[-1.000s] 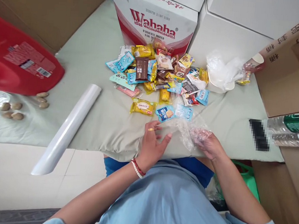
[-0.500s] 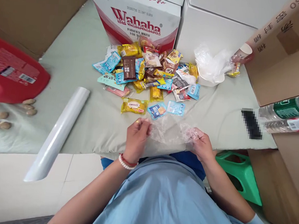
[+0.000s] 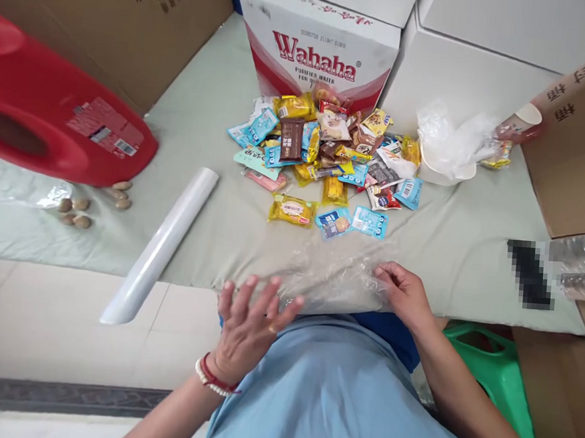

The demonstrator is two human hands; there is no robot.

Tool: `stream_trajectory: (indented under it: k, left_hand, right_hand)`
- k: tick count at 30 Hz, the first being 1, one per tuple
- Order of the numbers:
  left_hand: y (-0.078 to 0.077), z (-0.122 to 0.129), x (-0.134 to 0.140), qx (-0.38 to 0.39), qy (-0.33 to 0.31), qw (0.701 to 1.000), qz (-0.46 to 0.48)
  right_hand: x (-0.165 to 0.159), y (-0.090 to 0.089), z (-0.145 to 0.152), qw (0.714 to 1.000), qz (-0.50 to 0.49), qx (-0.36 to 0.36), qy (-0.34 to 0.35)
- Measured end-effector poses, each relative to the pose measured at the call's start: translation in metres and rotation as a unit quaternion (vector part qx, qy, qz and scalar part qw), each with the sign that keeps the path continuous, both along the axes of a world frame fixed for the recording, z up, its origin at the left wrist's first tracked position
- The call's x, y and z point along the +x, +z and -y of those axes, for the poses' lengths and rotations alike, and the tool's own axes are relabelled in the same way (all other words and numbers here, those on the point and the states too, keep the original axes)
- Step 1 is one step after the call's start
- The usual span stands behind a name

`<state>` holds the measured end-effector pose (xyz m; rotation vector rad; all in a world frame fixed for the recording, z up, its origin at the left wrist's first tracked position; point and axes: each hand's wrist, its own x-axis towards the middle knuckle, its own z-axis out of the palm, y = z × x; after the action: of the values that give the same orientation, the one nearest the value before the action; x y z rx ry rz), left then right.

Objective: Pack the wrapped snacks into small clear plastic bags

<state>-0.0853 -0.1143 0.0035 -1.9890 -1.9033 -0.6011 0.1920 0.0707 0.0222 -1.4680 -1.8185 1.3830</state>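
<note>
A thin clear plastic bag (image 3: 319,274) lies spread along the front edge of the cloth-covered table. My right hand (image 3: 406,294) pinches its right end between thumb and fingers. Beside the bag's left end, my left hand (image 3: 252,329) is open, fingers spread, with nothing in it. Just beyond the bag rest a yellow-wrapped snack (image 3: 293,210) and two blue snack packets, one (image 3: 333,222) left of the other (image 3: 370,222). Behind them is a heap of wrapped snacks, with a brown packet (image 3: 291,140) on top.
A white roll (image 3: 163,243) juts over the table's front edge. At left are a red jug (image 3: 64,109) and several walnut-like lumps (image 3: 80,221). A Wahaba carton (image 3: 319,54) stands behind the heap. To the right are a white bowl (image 3: 446,171), clear bottles (image 3: 578,255) and a green stool (image 3: 502,377).
My left hand has let go of the bag, moved left and towards me, and spread its fingers. The bag has sunk flatter onto the table. The view has shifted left.
</note>
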Motion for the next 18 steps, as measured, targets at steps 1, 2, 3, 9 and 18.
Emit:
stream_trajectory:
  k: [1, 2, 3, 9, 18]
  left_hand:
    - [0.005, -0.006, -0.003, -0.024, -0.066, 0.997, -0.029]
    - [0.010, -0.014, -0.006, -0.055, -0.126, 0.990, -0.035]
    - [0.015, -0.024, -0.010, -0.086, -0.181, 0.980, -0.020]
    - [0.039, -0.073, -0.022, -0.223, -0.226, 0.923, 0.217]
    - [0.048, -0.104, -0.015, -0.417, 0.007, 0.897, 0.146]
  right_hand:
    - [-0.003, 0.002, -0.001, 1.000, 0.002, 0.008, 0.009]
    - [-0.005, 0.005, -0.003, 1.000, 0.005, 0.016, 0.017]
    - [-0.005, 0.006, -0.004, 0.999, 0.009, 0.024, 0.022]
    - [0.005, 0.002, -0.004, 0.998, 0.027, 0.047, 0.024]
    - [0.035, -0.007, -0.013, 0.992, 0.082, 0.095, 0.027]
